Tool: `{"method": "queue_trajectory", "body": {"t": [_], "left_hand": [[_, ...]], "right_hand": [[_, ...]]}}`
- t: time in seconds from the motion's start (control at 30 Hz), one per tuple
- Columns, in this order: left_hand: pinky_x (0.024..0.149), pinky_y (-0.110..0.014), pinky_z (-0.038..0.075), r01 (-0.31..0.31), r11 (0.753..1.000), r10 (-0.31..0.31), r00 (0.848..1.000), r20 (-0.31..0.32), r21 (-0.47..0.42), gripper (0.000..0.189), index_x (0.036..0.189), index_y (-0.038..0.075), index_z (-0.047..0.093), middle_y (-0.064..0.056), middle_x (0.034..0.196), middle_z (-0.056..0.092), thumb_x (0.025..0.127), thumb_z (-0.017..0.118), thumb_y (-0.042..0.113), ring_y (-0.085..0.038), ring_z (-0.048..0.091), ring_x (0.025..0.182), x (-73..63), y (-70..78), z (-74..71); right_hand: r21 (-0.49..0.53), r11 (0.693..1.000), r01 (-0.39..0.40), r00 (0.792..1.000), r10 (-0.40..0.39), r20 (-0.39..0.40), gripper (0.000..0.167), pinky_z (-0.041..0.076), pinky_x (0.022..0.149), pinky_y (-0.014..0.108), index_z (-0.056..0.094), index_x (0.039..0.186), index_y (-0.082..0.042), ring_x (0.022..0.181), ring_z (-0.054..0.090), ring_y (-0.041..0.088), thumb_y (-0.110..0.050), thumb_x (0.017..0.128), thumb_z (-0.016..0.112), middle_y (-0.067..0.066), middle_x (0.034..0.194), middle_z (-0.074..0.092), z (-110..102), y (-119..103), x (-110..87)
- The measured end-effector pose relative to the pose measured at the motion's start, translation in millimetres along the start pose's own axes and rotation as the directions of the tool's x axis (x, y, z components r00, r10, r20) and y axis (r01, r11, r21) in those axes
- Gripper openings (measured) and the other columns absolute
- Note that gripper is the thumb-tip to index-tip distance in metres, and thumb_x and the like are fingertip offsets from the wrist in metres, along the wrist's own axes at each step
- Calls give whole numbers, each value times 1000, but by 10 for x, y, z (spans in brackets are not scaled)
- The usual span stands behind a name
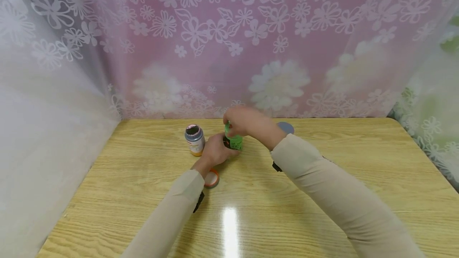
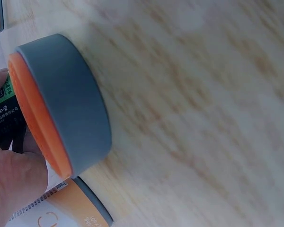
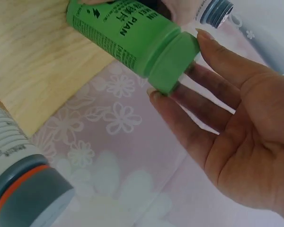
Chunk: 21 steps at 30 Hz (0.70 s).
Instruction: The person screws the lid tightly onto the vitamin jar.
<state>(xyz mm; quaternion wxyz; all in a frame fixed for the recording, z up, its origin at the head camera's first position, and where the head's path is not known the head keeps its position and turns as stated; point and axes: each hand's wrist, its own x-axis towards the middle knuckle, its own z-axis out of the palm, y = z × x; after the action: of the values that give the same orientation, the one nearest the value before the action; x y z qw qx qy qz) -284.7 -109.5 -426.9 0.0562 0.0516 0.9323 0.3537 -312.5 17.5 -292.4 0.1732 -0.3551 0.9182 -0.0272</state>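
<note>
A green bottle [image 1: 235,141] with dark print stands upright on the table, and my left hand [image 1: 216,151] grips its body low down. My right hand [image 1: 244,122] reaches over from above. In the right wrist view its thumb and fingertips pinch the green cap [image 3: 174,64], which sits on the bottle's neck. Close to my left hand stands a white and orange bottle [image 1: 195,141] with a grey neck and no lid. A grey lid with an orange inner ring [image 2: 71,104] lies near my left wrist.
Behind my right forearm stands another bottle with a grey lid [image 1: 285,127], partly hidden in the head view. The wooden table [image 1: 143,194] ends at a pink floral curtain [image 1: 215,71]. A pale curtain [image 1: 50,130] hangs along the left side.
</note>
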Motion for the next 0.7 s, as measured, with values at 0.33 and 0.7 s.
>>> {"method": "queue_trajectory", "body": {"t": [0.33, 0.7], "left_hand": [[81, -35, 51, 10, 1000, -10, 1000, -1, -21, 58, 123, 5, 58, -6, 107, 65, 78, 80, 34, -21, 63, 94, 22, -16, 9], [83, -35, 51, 1, 1000, -1, 1000, -7, -4, 54, 120, 5, 59, -7, 108, 65, 79, 80, 33, -22, 63, 95, 39, -13, 28]], "right_hand": [[-80, 986, 148, 987, -142, 71, 48, 43, 95, 40, 49, 141, -17, 124, 47, 23, -27, 96, 61, 4, 141, 46, -85, 96, -11], [-29, 997, 73, 997, -74, -30, 29, 48, 75, 30, 68, 114, -9, 90, 60, 17, -28, 92, 66, 3, 105, 66, 21, 98, 17]]}}
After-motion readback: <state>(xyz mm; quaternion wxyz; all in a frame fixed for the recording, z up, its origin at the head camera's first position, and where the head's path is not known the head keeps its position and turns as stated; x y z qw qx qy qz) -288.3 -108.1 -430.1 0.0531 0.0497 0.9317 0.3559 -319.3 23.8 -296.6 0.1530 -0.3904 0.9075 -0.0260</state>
